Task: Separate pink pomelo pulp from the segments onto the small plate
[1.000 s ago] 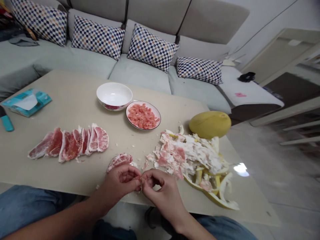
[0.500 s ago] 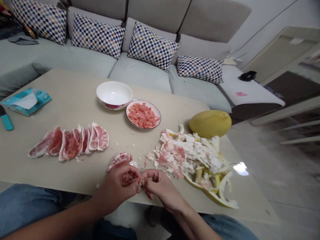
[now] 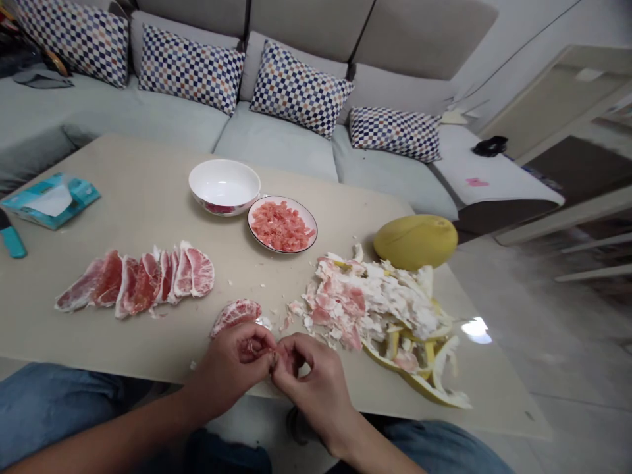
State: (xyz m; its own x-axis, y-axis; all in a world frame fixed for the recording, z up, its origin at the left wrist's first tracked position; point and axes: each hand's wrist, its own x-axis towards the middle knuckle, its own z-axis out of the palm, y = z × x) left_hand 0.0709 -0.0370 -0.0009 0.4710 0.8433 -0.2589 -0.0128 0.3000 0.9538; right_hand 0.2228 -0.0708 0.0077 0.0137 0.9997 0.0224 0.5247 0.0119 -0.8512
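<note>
Over the table's near edge, my left hand (image 3: 232,365) and my right hand (image 3: 318,382) meet at the fingertips. The left one is closed, with a bit of pinkish pomelo flesh (image 3: 249,345) showing between its curled fingers. Thumb and forefinger of the right are pinched against the left fingertips; what lies between them is mostly hidden. Just beyond my left hand rests a pomelo segment (image 3: 237,312) in its whitish skin. A row of pomelo segments (image 3: 141,282) leans together farther left. Loose pink flesh (image 3: 281,227) fills a dark-rimmed plate (image 3: 313,226) ahead.
A white bowl (image 3: 224,184) stands beside the plate. To the right lie a heap of white pith and skins (image 3: 382,299), yellow peel (image 3: 429,392) and a whole pomelo (image 3: 417,241). A tissue pack (image 3: 74,197) and a teal handle (image 3: 14,241) are at far left.
My right hand has turned and its fingers have curled more, still at the left fingertips. My left hand stays almost in place. The segments, plate and bowl have not moved.
</note>
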